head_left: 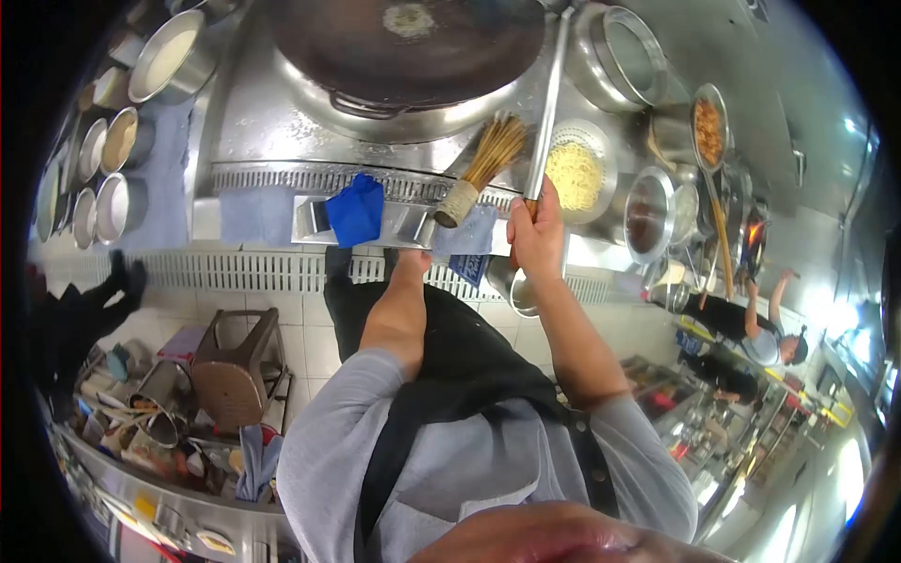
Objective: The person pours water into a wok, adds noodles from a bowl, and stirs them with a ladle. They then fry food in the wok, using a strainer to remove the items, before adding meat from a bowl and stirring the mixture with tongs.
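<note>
1. A grey-sleeved chest and dark apron [450, 375] fill the bottom of the view, with both forearms reaching forward to the stove.
2. The left hand [413, 263] sits at the front edge of the steel surface [249, 117]. Its fingers are hidden there, so I cannot tell whether they grip anything.
3. A bamboo brush [479, 169] lies just beyond that hand, with its bound end near the wrist and its bristles fanned toward the wok.
4. The right hand [535, 230] has its fingers clenched round the wooden end of a long ladle handle [549, 103]. The metal shaft runs straight up from the fist to the wok rim.
5. A blue cloth [357, 211] is draped over the front edge, left of the brush.
6. A brown stool [239, 361] stands on the tiled floor down to the left.
7. The wok [408, 42] is dark, wide and set into the stove, with a small pale patch near its middle.
8. To the right of the handle is a colander [574, 174] of pale noodles, and next to it a pot [648, 211] of dark liquid.
9. A row of round containers [122, 141] lines the left side.
10. At far right another person [760, 333] works at a lit burner.
</note>
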Demonstrator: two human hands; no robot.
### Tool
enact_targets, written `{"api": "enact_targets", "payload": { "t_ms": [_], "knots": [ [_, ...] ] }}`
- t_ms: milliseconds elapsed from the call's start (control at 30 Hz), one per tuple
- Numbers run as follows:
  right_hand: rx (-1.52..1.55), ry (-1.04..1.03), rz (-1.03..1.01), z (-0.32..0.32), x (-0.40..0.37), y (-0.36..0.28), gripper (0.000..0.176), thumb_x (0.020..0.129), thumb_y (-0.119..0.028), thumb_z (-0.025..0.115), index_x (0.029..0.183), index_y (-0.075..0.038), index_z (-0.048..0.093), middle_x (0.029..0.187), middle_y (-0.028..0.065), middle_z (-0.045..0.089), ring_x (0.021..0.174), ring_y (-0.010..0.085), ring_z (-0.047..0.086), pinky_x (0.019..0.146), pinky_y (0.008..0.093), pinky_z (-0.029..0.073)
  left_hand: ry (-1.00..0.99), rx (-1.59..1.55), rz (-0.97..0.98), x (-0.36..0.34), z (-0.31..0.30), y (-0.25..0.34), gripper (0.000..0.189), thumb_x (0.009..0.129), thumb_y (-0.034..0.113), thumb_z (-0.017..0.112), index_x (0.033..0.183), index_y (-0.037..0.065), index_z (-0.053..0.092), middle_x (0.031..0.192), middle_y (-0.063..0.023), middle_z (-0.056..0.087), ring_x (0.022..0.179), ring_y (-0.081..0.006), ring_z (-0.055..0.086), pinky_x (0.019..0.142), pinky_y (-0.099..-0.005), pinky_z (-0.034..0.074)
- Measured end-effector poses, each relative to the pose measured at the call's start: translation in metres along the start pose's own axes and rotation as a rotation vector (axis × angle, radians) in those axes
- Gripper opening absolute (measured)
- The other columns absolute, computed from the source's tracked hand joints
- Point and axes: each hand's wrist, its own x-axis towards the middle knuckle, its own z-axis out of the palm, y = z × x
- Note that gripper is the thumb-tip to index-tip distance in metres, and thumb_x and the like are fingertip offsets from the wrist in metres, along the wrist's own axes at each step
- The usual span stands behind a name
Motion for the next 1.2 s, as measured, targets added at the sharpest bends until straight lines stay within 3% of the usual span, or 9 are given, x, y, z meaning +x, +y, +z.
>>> {"api": "enact_targets", "payload": {
  "t_ms": [200,300,400,500,533,600,733,833,1200],
  "knots": [
    [-0.319,0.282,0.013,0.001,0.005,0.063,0.060,0.094,-0.003,0.057,0.152,-0.005,0.040,0.067,-0.0024,0.047,0.052,0.0062,0.047,0.042,0.0269,0.039,0.067,-0.134,0.150,-0.033,0.007,0.007,0.034,0.099,0.031,0.061,0.125,0.010,0.064,0.126,-0.0081,0.068,0.117,-0.0301,0.063,0.108,-0.0479,0.046],
    [-0.472,0.314,0.192,0.012,0.012,0.074,0.063,0.091,-0.017,0.059,0.150,-0.007,0.041,0.095,0.0237,0.070,0.088,0.0424,0.068,0.079,0.0478,0.053,-0.241,0.391,0.091,-0.088,-0.021,0.065,0.038,0.098,0.030,0.061,0.129,0.008,0.059,0.131,-0.0121,0.065,0.118,-0.0308,0.064,0.106,-0.0457,0.047],
    [-0.529,0.320,0.185,0.015,0.016,0.083,0.064,0.088,-0.017,0.057,0.149,-0.006,0.041,0.124,0.0286,0.064,0.112,0.0457,0.062,0.097,0.0532,0.049,-0.655,0.940,-0.135,-0.124,-0.002,0.115,0.043,0.097,0.029,0.060,0.133,0.005,0.054,0.136,-0.0161,0.062,0.119,-0.0315,0.064,0.105,-0.0435,0.047],
    [-0.615,0.272,0.101,0.004,0.001,0.075,0.054,0.085,-0.014,0.059,0.137,-0.003,0.055,0.136,0.0214,0.059,0.124,0.0419,0.055,0.109,0.0479,0.043,-0.085,1.682,-0.147,-0.184,0.014,0.147,0.045,0.091,0.014,0.062,0.134,0.004,0.052,0.108,-0.0114,0.068,0.099,-0.0234,0.067,0.086,-0.0363,0.052],
    [-0.518,0.329,0.096,0.004,-0.012,0.068,0.051,0.084,-0.014,0.059,0.135,-0.006,0.059,0.135,0.0219,0.060,0.124,0.0393,0.056,0.105,0.0460,0.046,-0.267,1.944,-0.217,-0.145,-0.030,0.193,0.027,0.090,0.012,0.062,0.116,0.005,0.062,0.100,-0.0111,0.068,0.090,-0.0217,0.067,0.076,-0.0367,0.051],
    [-0.386,0.369,0.042,0.009,-0.058,0.063,0.048,0.085,-0.016,0.059,0.133,-0.009,0.061,0.128,0.0207,0.064,0.119,0.0375,0.060,0.099,0.0452,0.050,-1.100,3.093,0.173,-0.174,-0.038,0.259,0.019,0.093,0.016,0.063,0.107,0.003,0.064,0.096,-0.0100,0.069,0.086,-0.0220,0.067,0.072,-0.0388,0.052],
    [-0.339,0.185,-0.059,0.015,-0.155,0.128,0.049,0.085,-0.019,0.058,0.132,-0.009,0.063,0.116,0.0192,0.070,0.102,0.0388,0.068,0.093,0.0470,0.053,-1.186,3.085,0.073,-0.231,0.052,0.214,0.020,0.093,0.016,0.063,0.108,0.002,0.063,0.096,-0.0104,0.069,0.087,-0.0223,0.068,0.073,-0.0385,0.052],
    [-0.326,0.137,0.323,-0.002,-0.270,0.178,0.050,0.084,-0.016,0.056,0.132,-0.012,0.065,0.111,0.0213,0.071,0.102,0.0397,0.068,0.091,0.0467,0.054,-1.151,3.022,0.026,-0.255,0.086,0.165,0.022,0.092,0.016,0.064,0.109,0.002,0.063,0.097,-0.0107,0.069,0.088,-0.0225,0.068,0.075,-0.0382,0.052],
    [-0.314,1.465,1.059,-0.168,-0.754,0.356,0.036,0.084,-0.025,0.069,0.116,-0.009,0.073,0.105,0.0155,0.075,0.099,0.0311,0.072,0.090,0.0414,0.056,-0.652,2.718,-0.067,-0.329,0.041,0.003,0.027,0.092,0.016,0.064,0.113,0.000,0.063,0.099,-0.0119,0.070,0.092,-0.0233,0.068,0.081,-0.0370,0.053]
  ]
}}
